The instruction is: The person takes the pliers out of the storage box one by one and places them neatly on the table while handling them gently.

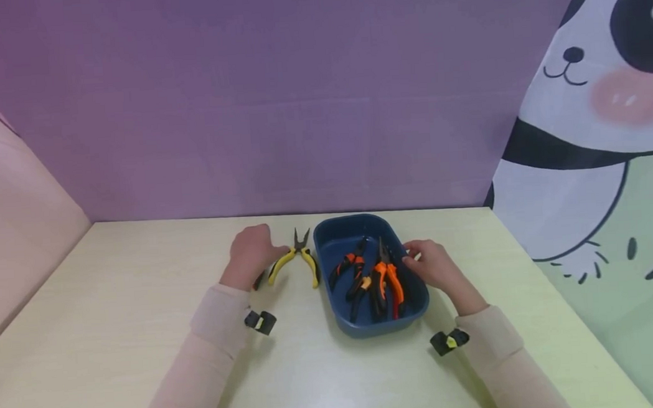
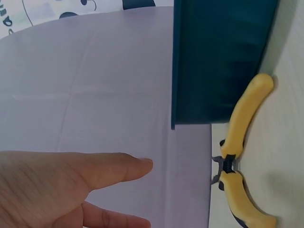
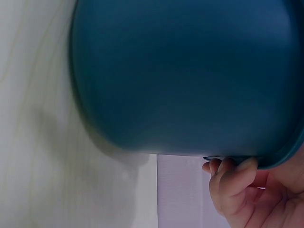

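Observation:
A blue plastic bin [image 1: 362, 330] stands on the table with several pliers inside, among them a pair with bright orange handles [image 1: 395, 281] and black-and-orange ones [image 1: 343, 266]. My right hand [image 1: 432, 263] pinches the bin's right rim; in the right wrist view, the fingers [image 3: 235, 183] curl over its edge. Left of the bin lie yellow-handled pliers [image 1: 313, 272], spread apart, jaws pointing away. My left hand [image 1: 252, 251] hovers beside them, thumb and finger extended and apart in the left wrist view, holding nothing visible. A dark handle with red [image 1: 257, 281] shows partly under that hand.
The pale wooden table [image 1: 115, 329] ends at a purple backdrop [image 1: 276, 107] just behind the bin. A panda-printed sheet [image 1: 574, 207] hangs on the right, and a light pink one [image 1: 13, 217] on the left.

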Demonstrator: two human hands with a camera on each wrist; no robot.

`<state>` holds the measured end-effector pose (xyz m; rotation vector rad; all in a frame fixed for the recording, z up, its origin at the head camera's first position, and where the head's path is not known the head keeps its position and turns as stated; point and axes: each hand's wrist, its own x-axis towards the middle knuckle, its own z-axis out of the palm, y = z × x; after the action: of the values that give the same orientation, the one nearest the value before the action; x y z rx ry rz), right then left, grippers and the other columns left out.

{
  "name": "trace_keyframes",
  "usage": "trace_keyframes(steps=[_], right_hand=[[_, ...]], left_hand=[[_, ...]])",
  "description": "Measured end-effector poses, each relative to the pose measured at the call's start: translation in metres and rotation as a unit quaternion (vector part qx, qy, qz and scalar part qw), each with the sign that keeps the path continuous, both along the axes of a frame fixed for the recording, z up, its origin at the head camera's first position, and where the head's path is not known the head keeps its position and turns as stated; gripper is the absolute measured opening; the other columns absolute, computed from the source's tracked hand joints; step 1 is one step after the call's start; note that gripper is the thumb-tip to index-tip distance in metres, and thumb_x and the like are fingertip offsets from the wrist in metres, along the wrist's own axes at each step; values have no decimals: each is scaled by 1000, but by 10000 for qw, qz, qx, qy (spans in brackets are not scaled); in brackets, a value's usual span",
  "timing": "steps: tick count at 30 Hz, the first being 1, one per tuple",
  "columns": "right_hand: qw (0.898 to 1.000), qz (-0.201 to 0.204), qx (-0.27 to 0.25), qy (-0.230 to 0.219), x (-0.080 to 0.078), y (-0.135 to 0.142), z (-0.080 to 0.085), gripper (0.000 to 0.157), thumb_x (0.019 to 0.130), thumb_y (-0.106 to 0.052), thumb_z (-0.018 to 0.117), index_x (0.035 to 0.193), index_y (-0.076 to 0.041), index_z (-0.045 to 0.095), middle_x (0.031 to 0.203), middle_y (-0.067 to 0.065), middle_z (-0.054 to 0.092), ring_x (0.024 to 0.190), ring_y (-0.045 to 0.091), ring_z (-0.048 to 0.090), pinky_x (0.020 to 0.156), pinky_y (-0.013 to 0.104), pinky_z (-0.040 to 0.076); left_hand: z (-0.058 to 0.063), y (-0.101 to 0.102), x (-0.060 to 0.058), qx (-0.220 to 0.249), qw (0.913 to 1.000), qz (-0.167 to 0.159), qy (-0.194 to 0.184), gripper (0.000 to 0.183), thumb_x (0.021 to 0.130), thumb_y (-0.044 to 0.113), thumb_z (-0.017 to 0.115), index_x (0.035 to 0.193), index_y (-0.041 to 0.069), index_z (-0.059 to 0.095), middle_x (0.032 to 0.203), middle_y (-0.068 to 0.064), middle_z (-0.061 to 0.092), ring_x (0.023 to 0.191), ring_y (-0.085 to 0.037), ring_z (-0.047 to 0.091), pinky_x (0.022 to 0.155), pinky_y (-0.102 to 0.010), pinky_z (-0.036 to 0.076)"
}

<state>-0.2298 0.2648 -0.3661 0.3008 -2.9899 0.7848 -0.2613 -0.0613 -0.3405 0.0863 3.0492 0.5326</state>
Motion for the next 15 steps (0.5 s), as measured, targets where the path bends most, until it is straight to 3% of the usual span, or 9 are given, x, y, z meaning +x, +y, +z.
trace_keyframes(steps=[15], right_hand=[[10000, 10, 12, 48, -1, 1, -1, 32, 89, -6, 57, 115, 12, 57, 89, 19, 65, 67, 20, 58, 59, 33, 49]], left_hand=[[11, 23, 15, -86, 9974, -534, 474, 41, 82, 40, 69, 93, 1, 59, 83, -10, 60, 74, -24, 55, 68, -38, 47]])
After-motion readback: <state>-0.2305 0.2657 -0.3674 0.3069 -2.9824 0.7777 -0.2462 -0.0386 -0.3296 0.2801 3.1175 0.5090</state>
